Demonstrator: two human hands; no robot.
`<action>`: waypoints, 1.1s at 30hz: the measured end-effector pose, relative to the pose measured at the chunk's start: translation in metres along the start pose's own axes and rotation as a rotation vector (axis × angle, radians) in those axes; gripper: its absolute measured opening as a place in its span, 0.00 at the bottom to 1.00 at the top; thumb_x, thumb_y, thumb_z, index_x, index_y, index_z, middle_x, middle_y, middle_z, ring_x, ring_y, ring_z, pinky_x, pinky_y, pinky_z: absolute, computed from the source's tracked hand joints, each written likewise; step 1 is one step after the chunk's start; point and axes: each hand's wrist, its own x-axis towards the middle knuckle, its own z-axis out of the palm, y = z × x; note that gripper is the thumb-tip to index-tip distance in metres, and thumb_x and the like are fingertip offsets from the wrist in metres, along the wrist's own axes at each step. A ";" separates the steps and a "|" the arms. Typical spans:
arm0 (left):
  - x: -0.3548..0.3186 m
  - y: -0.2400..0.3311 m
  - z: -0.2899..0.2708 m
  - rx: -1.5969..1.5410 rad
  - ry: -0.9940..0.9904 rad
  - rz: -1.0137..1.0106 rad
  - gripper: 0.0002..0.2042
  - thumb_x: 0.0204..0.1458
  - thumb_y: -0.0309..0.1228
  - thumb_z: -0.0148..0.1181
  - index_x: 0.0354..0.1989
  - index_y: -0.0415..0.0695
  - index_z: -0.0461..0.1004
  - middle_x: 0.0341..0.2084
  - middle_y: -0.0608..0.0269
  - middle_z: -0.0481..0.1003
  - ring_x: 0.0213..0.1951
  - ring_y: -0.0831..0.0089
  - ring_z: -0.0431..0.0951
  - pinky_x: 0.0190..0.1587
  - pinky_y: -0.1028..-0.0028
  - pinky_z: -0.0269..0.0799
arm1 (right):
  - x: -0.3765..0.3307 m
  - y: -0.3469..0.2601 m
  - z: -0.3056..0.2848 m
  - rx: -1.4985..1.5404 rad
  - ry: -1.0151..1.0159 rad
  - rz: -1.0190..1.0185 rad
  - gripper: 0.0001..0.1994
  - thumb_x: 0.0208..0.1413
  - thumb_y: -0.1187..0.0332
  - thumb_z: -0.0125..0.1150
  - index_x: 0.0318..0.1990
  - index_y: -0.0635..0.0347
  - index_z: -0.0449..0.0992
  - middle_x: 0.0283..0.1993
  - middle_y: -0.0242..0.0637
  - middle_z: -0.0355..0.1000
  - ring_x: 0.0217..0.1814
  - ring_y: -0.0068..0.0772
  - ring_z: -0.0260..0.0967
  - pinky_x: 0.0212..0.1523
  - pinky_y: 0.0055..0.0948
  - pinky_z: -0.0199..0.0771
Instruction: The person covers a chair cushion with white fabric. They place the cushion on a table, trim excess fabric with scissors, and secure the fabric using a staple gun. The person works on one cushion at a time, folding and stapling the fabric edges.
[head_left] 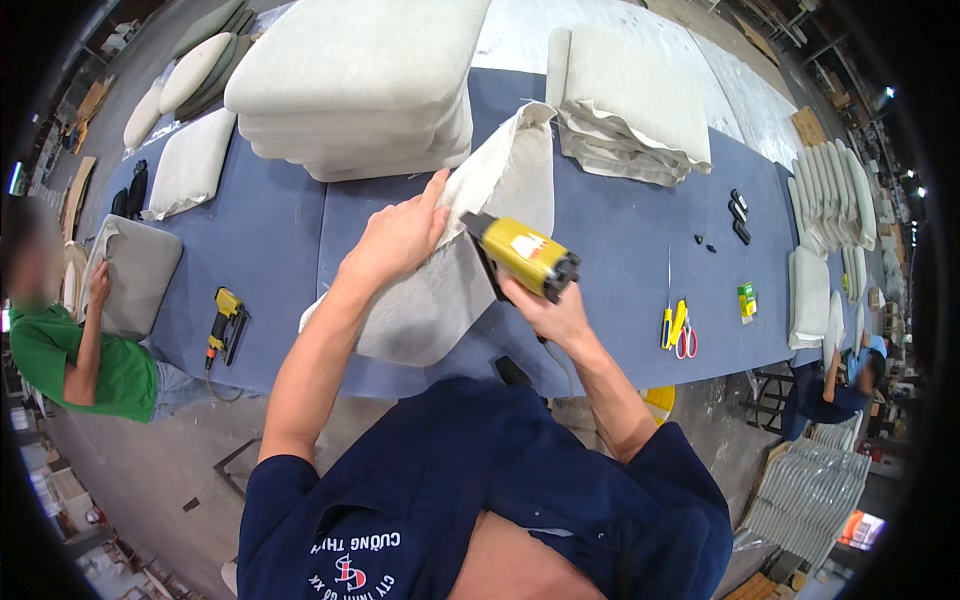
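A light grey fabric-covered seat pad (425,310) lies at a slant on the blue-grey table before me. Loose fabric (505,150) stands up along its far edge. My left hand (398,238) presses the folded fabric at the pad's upper left side, fingers pointing away from me. My right hand (548,312) is wrapped round the handle of a yellow and black staple gun (528,255). The gun's nose rests at or just over the fabric fold, close to my left fingers; whether it touches is hard to tell. Its grip is mostly hidden by my right hand.
Stacks of grey pads (350,60) and fabric-covered pieces (632,100) stand at the far side. Scissors (686,340), a yellow cutter (668,326) and a small green-yellow box (747,302) lie right. Another staple gun (226,325) lies left, near a co-worker in green (95,365) holding a pad.
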 end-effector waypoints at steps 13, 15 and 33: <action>-0.011 0.012 0.007 -0.040 0.000 0.044 0.29 0.70 0.34 0.47 0.79 0.44 0.52 0.54 0.39 0.80 0.48 0.37 0.82 0.51 0.44 0.76 | 0.019 0.007 0.007 -0.163 -0.095 -0.054 0.11 0.50 0.71 0.76 0.38 0.69 0.83 0.31 0.48 0.82 0.32 0.49 0.83 0.36 0.37 0.80; -0.010 0.013 0.004 -0.046 -0.020 0.044 0.30 0.70 0.34 0.48 0.78 0.44 0.52 0.54 0.38 0.79 0.47 0.36 0.82 0.51 0.44 0.76 | 0.019 0.004 0.004 -0.224 -0.133 -0.050 0.12 0.50 0.71 0.76 0.38 0.69 0.83 0.31 0.49 0.82 0.33 0.50 0.83 0.37 0.38 0.80; -0.032 -0.092 -0.013 -0.034 -0.032 -0.167 0.51 0.50 0.62 0.68 0.79 0.49 0.56 0.61 0.37 0.77 0.62 0.42 0.78 0.66 0.52 0.72 | -0.085 0.082 -0.058 -0.362 -0.212 0.570 0.30 0.55 0.49 0.73 0.59 0.61 0.81 0.53 0.53 0.83 0.60 0.55 0.80 0.62 0.45 0.76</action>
